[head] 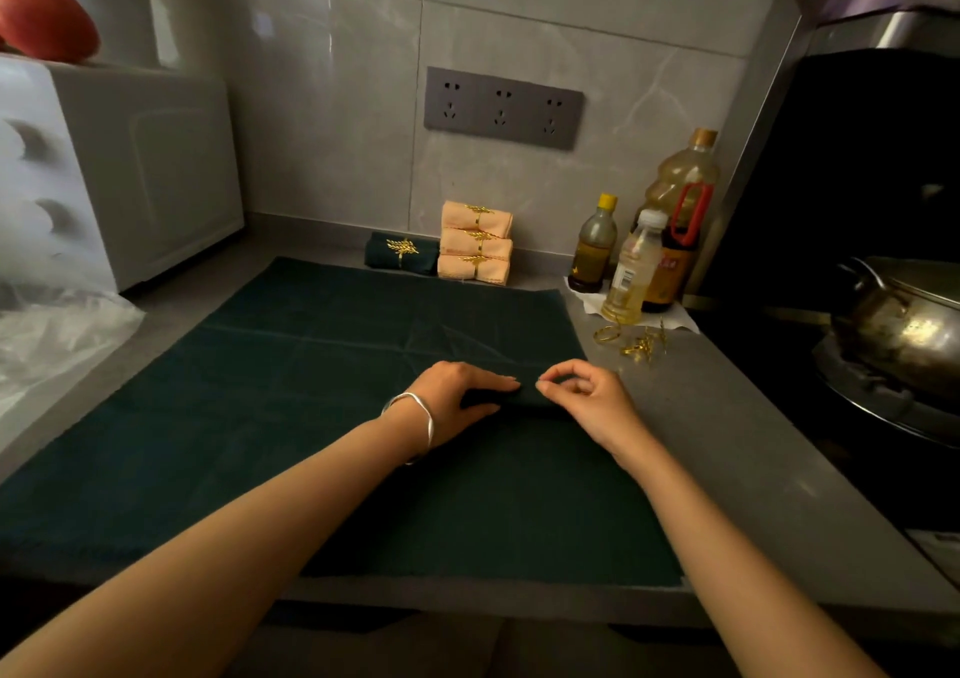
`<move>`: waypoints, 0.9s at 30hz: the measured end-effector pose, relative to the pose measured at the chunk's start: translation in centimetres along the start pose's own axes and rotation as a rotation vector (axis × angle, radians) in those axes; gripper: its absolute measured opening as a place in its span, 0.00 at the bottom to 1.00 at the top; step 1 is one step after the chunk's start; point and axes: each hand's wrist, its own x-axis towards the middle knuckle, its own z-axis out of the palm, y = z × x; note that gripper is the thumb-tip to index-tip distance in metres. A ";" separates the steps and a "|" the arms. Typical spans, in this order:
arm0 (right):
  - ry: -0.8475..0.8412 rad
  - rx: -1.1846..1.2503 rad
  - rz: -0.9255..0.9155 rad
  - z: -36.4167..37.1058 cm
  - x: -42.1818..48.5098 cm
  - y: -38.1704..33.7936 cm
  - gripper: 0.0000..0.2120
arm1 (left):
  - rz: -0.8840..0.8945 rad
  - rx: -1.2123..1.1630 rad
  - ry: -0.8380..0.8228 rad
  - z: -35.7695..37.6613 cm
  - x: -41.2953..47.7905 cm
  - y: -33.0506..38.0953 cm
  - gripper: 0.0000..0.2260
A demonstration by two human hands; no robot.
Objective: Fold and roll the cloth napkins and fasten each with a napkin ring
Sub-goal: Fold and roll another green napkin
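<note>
While both bare arms reach out over the grey stone tabletop [737, 448], the left hand [457, 396], a thin silver bangle [415, 417] at its wrist, lies on a small folded dark green cloth napkin [511, 396], its grip closed around the near end with fingers flat on top and thumb along the front edge. The right hand [587, 399] meets the other end of that napkin, thumb and forefinger pinched together on its upper edge, the remaining fingers curled. This little bundle sits on a large dark green cloth [311, 391] spread flat across the tabletop. Against the tiled back wall lie a rolled dark green napkin with a gold leaf ring [401, 253] and, just beside it, a stack of three rolled peach napkins [475, 243], each banded in gold. Loose gold leaf-shaped napkin rings [631, 342] rest right of the big cloth, near three oil and sauce bottles [639, 256]. A steel pot [904, 324] stands on the stove at far right.
</note>
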 end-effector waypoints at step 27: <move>0.643 -0.276 0.044 -5.9 7.3 6.8 0.21 | -0.139 0.198 0.040 0.9 8.0 0.9 0.21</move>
